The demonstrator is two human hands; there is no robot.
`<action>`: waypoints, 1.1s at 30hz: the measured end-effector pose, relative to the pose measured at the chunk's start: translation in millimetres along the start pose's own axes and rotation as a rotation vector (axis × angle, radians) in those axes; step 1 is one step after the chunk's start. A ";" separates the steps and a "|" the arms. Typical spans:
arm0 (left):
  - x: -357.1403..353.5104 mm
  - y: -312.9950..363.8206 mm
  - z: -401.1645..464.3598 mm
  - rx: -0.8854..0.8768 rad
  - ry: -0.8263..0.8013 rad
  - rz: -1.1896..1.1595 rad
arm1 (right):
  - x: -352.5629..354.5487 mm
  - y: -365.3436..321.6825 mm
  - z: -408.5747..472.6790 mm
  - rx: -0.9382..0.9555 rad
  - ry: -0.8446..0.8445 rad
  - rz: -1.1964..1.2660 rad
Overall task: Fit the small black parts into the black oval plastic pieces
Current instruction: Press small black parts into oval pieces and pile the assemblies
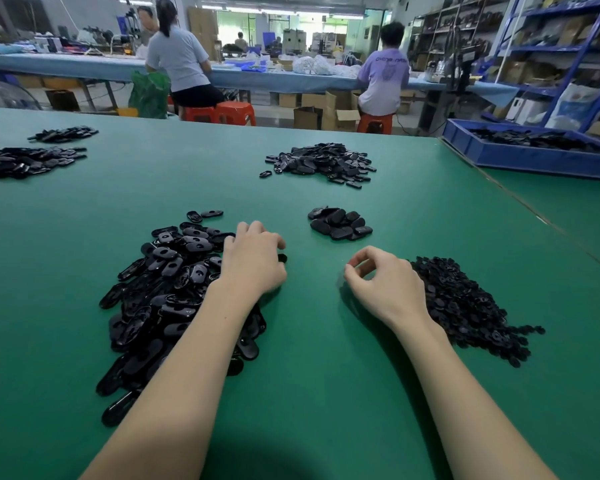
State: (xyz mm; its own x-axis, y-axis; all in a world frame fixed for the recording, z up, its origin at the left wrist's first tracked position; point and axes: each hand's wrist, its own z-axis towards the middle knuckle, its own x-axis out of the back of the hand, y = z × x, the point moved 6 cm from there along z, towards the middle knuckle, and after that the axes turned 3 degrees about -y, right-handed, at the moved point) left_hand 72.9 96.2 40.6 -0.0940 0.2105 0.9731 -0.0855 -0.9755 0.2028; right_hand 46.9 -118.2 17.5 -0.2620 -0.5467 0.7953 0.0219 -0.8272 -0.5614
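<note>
— Black plastic shows just under your left hand [253, 259]: the curled fingers look closed on one oval piece [282, 258] at the edge of the big heap of oval shells [174, 292].

— And my right hand [383, 282]?

— Thumb and forefinger are pinched together beside the pile of small black parts [465, 306]. Whether a part sits between them I cannot tell; it is too small to see.

— So which step is this?

— Picking up, I'd judge. Next you need the two hands together over the bare green mat [312, 341], hole facing up, part aligned and pressed in. The small stack [340, 223] beyond looks like the place for finished ones.
</note>
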 end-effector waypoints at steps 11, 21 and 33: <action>2.6 0.0 -0.6 -0.014 0.115 -0.138 | 6.3 -1.0 2.6 -0.022 -0.011 0.029; -28.6 55.8 -11.2 0.202 -0.252 -1.731 | 26.0 13.5 15.5 -0.026 -0.226 0.033; -56.0 72.3 -18.5 0.249 -0.339 -1.771 | 73.5 46.6 15.0 -0.164 -0.351 -0.167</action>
State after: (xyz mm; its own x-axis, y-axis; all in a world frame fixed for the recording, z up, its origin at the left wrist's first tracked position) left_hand 53.7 15.1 -1.3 0.1190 0.9028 -0.4133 0.2872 0.3672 0.8847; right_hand 43.1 -198.9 53.2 0.0961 -0.4415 0.8921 -0.1547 -0.8920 -0.4248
